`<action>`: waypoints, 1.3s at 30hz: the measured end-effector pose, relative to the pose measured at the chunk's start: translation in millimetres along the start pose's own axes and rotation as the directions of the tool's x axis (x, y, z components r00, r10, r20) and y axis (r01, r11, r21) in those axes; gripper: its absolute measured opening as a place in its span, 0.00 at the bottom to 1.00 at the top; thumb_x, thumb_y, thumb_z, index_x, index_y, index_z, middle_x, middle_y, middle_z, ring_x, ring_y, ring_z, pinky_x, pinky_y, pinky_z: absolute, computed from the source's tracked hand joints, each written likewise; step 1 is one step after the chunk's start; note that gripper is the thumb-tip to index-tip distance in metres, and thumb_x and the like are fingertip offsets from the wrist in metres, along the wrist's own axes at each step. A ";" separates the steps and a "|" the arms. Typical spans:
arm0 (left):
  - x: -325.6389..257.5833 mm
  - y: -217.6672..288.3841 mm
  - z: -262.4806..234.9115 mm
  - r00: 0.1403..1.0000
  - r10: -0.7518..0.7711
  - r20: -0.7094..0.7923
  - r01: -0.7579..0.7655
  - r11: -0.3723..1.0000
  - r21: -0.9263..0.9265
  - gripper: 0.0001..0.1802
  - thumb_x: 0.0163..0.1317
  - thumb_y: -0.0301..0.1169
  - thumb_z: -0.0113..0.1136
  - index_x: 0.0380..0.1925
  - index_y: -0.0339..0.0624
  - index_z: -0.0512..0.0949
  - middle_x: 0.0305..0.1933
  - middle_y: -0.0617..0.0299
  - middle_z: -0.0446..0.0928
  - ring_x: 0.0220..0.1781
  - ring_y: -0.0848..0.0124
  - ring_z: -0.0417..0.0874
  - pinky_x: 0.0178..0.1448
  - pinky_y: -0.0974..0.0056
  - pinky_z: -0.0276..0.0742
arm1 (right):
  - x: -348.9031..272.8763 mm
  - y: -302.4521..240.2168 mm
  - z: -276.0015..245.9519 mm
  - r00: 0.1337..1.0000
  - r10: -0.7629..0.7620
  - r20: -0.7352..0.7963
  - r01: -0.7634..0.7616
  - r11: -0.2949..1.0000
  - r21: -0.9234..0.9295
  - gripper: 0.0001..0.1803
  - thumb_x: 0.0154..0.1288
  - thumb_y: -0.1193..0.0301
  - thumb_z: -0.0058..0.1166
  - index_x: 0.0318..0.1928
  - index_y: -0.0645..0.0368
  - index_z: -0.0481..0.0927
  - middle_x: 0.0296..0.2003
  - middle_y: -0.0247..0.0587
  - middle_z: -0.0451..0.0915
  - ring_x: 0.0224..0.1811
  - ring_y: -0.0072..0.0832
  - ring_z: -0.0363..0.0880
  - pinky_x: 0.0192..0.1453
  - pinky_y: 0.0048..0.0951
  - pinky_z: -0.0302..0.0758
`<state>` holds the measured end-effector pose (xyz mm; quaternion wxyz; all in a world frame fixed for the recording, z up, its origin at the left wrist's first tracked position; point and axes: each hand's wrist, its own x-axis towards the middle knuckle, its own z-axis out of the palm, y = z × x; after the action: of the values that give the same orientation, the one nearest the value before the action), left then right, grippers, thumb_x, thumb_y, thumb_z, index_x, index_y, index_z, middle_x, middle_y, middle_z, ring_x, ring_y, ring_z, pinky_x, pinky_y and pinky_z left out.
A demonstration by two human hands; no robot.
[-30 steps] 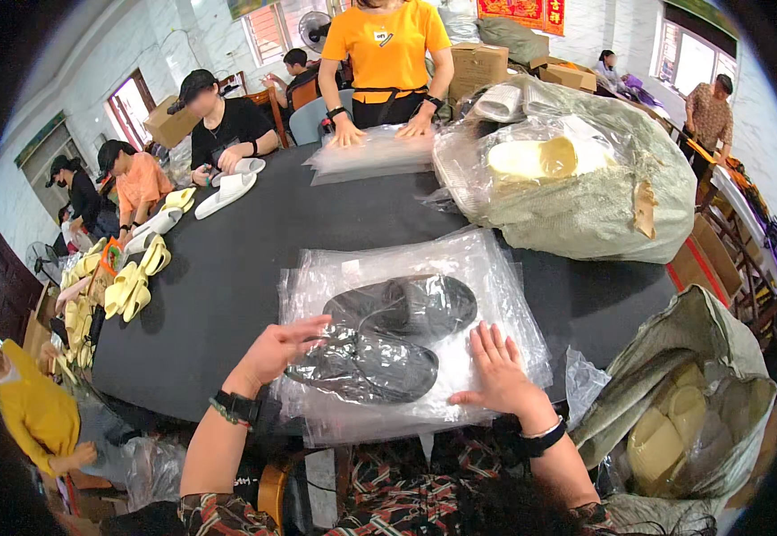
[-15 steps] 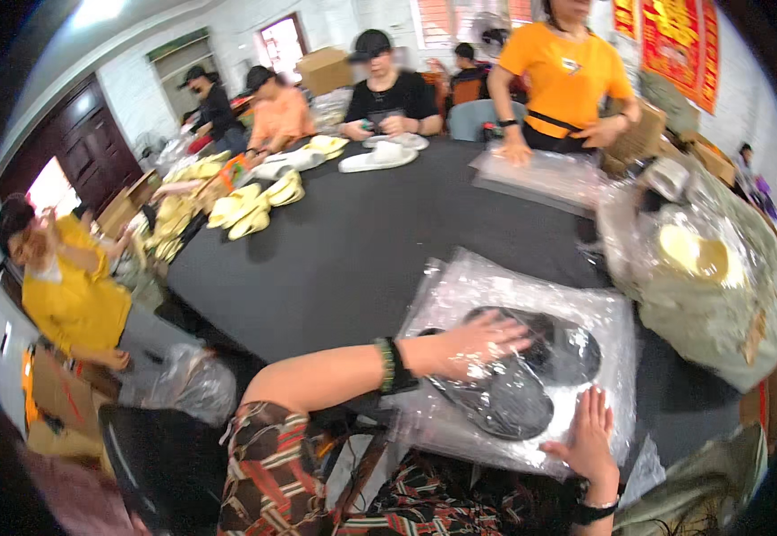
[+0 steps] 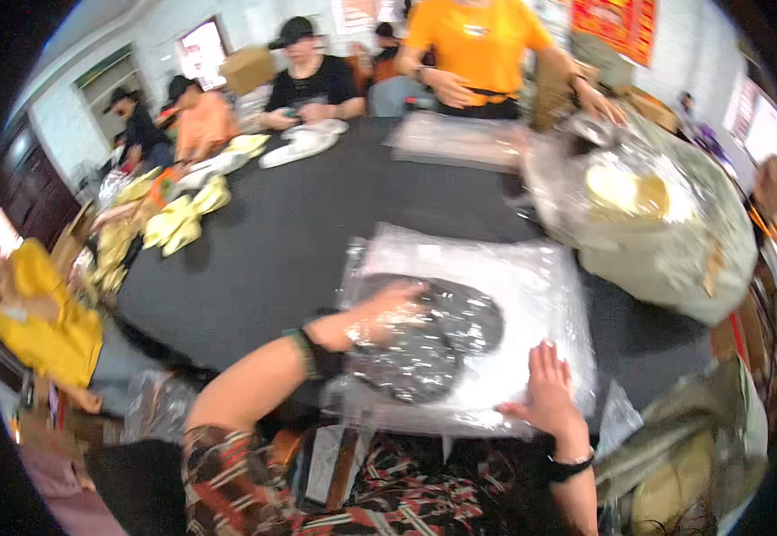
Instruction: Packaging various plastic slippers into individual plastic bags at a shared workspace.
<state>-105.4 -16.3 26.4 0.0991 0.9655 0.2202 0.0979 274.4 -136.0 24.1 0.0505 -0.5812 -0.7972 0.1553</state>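
Note:
A pair of dark slippers lies under shiny clear plastic in front of me. Beneath them is a stack of clear plastic bags on the black table. My left hand rests on the slippers' left part, fingers bent and closed around an edge; glare and blur hide the fingertips, and I cannot tell whether the hand is inside or over the plastic. Palm down, my right hand presses on the stack's near right corner, its fingers stretched out and apart, holding nothing.
A big sack with wrapped yellow slippers stands at the right. Another bag stack lies at the far side by a person in orange. Yellow slippers and white slippers lie at the far left, near other people.
My left hand has gone from flat to bent fingers, and the slippers have slid left over the stack. My right hand stays flat. The view has swung right.

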 end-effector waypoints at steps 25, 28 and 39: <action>179.9 106.9 14.2 0.885 -0.189 -0.425 0.264 0.956 0.125 0.02 0.48 0.25 0.58 0.22 0.40 0.80 0.33 0.55 0.79 0.45 0.52 0.77 0.42 0.51 0.73 | -47.9 -52.3 25.1 0.973 -0.218 -0.072 0.210 0.972 -0.104 0.56 0.52 0.44 0.67 0.72 0.66 0.59 0.69 0.55 0.63 0.74 0.54 0.57 0.76 0.64 0.49; 197.8 67.7 45.1 0.776 -0.350 -0.525 0.412 0.911 0.000 0.06 0.50 0.23 0.58 0.29 0.41 0.81 0.39 0.51 0.78 0.47 0.49 0.78 0.47 0.46 0.75 | -50.4 -42.1 18.9 0.979 -0.197 -0.055 0.184 0.965 -0.186 0.60 0.48 0.44 0.70 0.72 0.68 0.58 0.71 0.59 0.59 0.75 0.57 0.54 0.75 0.64 0.50; 48.4 -46.4 -33.0 0.436 -0.643 -0.630 0.890 0.412 0.194 0.09 0.48 0.22 0.61 0.32 0.36 0.81 0.41 0.47 0.79 0.49 0.46 0.78 0.51 0.47 0.79 | -49.3 -44.4 17.4 0.968 -0.249 0.026 0.250 0.964 -0.094 0.65 0.47 0.47 0.73 0.75 0.68 0.49 0.77 0.61 0.46 0.80 0.58 0.43 0.77 0.66 0.44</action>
<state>-89.1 51.1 54.3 -0.1773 0.6763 0.6854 0.2036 245.1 -198.1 26.2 0.0361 -0.4770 -0.8709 0.1130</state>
